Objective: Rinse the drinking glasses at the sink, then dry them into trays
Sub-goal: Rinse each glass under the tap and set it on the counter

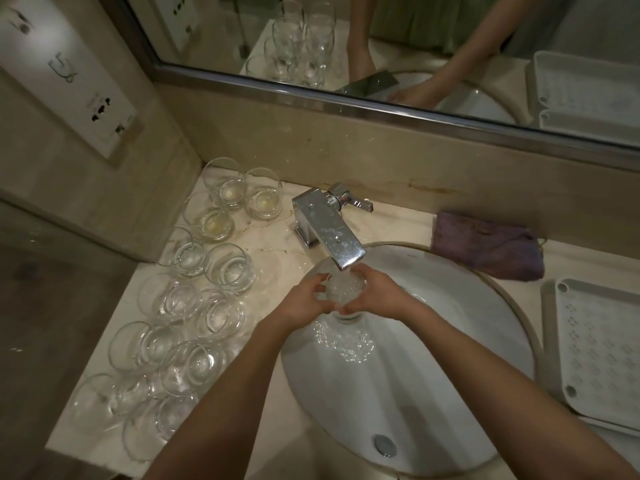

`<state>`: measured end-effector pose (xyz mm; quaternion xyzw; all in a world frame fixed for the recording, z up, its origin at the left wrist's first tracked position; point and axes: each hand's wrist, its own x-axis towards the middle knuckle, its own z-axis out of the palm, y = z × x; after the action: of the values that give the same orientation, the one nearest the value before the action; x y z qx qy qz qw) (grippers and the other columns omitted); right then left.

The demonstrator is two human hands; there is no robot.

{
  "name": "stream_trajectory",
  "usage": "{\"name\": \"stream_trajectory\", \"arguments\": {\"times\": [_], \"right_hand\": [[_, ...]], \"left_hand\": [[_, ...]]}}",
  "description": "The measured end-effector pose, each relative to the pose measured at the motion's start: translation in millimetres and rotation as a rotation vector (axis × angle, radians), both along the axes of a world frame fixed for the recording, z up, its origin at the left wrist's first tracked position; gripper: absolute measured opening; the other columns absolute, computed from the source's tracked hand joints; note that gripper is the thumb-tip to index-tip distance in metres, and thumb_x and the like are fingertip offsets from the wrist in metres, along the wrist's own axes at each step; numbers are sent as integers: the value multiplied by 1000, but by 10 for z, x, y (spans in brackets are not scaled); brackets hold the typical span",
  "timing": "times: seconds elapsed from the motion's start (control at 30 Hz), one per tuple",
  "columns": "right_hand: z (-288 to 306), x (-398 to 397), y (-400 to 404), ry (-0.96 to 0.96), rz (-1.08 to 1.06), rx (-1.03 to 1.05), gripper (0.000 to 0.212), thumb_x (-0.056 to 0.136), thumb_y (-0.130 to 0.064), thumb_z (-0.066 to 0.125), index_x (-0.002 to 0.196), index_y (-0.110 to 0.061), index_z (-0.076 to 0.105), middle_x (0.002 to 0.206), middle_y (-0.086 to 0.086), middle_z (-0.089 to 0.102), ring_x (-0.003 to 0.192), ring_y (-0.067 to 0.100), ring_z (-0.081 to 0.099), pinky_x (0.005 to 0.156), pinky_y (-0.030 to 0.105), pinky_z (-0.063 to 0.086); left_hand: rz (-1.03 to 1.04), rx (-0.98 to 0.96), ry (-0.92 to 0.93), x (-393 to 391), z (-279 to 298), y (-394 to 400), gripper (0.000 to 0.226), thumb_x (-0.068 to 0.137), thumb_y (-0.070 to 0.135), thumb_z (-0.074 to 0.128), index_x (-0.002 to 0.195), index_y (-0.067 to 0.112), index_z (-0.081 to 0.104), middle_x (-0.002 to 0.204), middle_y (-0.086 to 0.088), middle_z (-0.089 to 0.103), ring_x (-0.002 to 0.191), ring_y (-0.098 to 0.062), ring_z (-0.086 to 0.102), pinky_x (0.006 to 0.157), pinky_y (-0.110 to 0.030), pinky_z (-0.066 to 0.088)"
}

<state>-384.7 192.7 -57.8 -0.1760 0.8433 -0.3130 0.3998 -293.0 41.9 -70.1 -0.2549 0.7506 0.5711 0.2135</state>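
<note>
Both hands, L [304, 299] & R [377, 292], grip glass [344, 289] upright, mouth up under tap [332, 230], above sink [450, 306].

Cream marble countertop [273, 251] with brown veining runs along the wall under the mirror, white round sink [450, 358] set into it. Left part carries a crowd of clear drinking glasses [194, 299], upright, packed close in rough pairs from the back corner to the front edge; the three at the back have yellowish bottoms. Chrome faucet [329, 230] stands behind the basin, crumpled purple cloth [488, 247] lies right of it by the wall, white perforated tray [595, 348] sits right of the sink.
</note>
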Motion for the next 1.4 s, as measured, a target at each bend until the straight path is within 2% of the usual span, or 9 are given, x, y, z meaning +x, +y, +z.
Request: {"name": "stream_trajectory", "arguments": {"times": [0.17, 0.33, 0.57, 0.7, 0.87, 1.0, 1.1, 1.3, 1.4], "right_hand": [[-54, 208, 72, -25, -202, -162, 81, 61, -15, 90, 128, -20, 44, 116, -6, 54, 101, 13, 56, 81, 19, 48], [46, 57, -54, 230, 157, 77, 84, 62, -26, 88, 133, -12, 45, 123, 7, 57, 111, 25, 54, 87, 32, 46], [-28, 129, 48, -122, -331, -130, 71, 66, -12, 86, 121, -16, 41, 107, -1, 56, 90, 11, 57, 67, 19, 47], [-76, 265, 30, -294, -591, -271, 61, 71, -6, 82, 117, -16, 44, 106, -1, 57, 91, 11, 61, 74, 28, 57], [-192, 293, 81, -580, -789, -439, 50, 80, -9, 75, 123, -4, 52, 108, 12, 68, 95, 26, 69, 78, 36, 58], [-201, 285, 138, -726, -807, -547, 33, 82, -20, 70, 109, -3, 64, 102, 14, 69, 91, 26, 70, 82, 36, 56], [-173, 237, 210, -780, -760, -524, 51, 73, -29, 72, 113, 1, 61, 105, 17, 69, 91, 28, 70, 80, 35, 58], [-101, 89, 229, -235, -346, -279, 96, 73, -11, 82, 148, -31, 24, 135, -13, 39, 103, 17, 60, 84, 29, 51], [-77, 45, 167, -283, -216, -306, 92, 73, -6, 81, 145, -31, 29, 141, -8, 42, 113, 20, 57, 84, 24, 51]], "left_hand": [[-34, -66, 41, -69, 57, -33, 70, 73, 8, 81, 134, 19, 50, 120, 0, 56, 107, -14, 55, 95, -25, 44], [58, 70, 3, -12, -26, -29, 65, 68, -3, 81, 123, 17, 52, 125, -8, 59, 111, -22, 60, 95, -36, 50], [84, 100, 146, 0, -23, 104, 62, 80, -9, 69, 136, 7, 47, 128, -4, 54, 112, -15, 55, 86, -11, 47], [6, 20, 90, 81, -120, 126, 94, 60, 31, 81, 144, 17, 41, 140, -3, 50, 122, -20, 54, 103, -32, 45], [68, 3, 102, 117, -142, 161, 79, 78, 2, 76, 145, 14, 36, 136, 1, 47, 123, -17, 47, 88, -9, 40], [230, 223, 157, 113, -72, 195, 57, 80, -2, 72, 130, 7, 45, 108, 9, 53, 90, -13, 60, 76, -16, 51], [295, 286, 162, 85, -84, 192, 57, 73, 21, 78, 123, 17, 51, 113, 2, 57, 94, -19, 63, 78, -29, 54], [396, 339, -14, -75, -3, 119, 12, 89, 24, 56, 84, 13, 56, 69, -4, 53, 57, -13, 49, 53, -23, 43], [433, 381, -130, -89, 54, 113, 19, 97, 29, 45, 102, 15, 57, 70, -4, 56, 54, -13, 49, 51, -22, 40]]}}
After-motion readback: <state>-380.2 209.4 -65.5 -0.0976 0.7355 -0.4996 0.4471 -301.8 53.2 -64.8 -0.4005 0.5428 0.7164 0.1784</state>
